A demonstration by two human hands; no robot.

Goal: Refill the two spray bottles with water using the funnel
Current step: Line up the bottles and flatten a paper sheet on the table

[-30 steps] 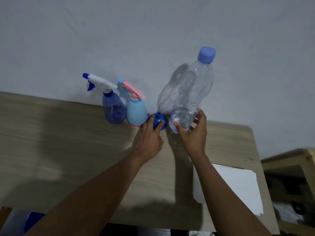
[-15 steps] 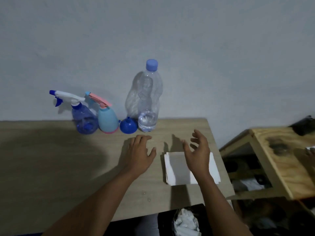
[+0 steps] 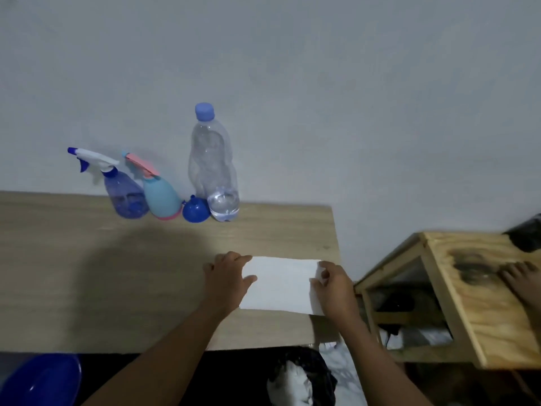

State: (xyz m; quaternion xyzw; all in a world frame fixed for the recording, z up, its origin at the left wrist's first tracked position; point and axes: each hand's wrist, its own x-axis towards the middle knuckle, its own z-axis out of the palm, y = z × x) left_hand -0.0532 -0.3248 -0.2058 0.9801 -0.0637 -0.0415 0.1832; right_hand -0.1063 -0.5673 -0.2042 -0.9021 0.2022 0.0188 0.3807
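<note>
Against the wall stand a purple-blue spray bottle (image 3: 124, 194) with a white trigger, a light blue spray bottle (image 3: 162, 197) with a pink trigger, a blue funnel (image 3: 195, 210) lying mouth down, and a clear water bottle (image 3: 213, 168) with a blue cap and a little water at its bottom. My left hand (image 3: 227, 276) lies flat on the left edge of a white paper towel (image 3: 278, 284). My right hand (image 3: 332, 284) pinches the towel's right edge.
The wooden table (image 3: 87, 273) ends just right of the towel. A lower wooden stand (image 3: 474, 297) sits to the right, with another person's hand (image 3: 524, 281) on it. A blue bowl (image 3: 44, 379) and a bin with crumpled paper (image 3: 301, 376) lie below the front edge.
My hands left the funnel and the water bottle, drew back toward me, and came down on the white paper towel. The view has tilted back and to the right.
</note>
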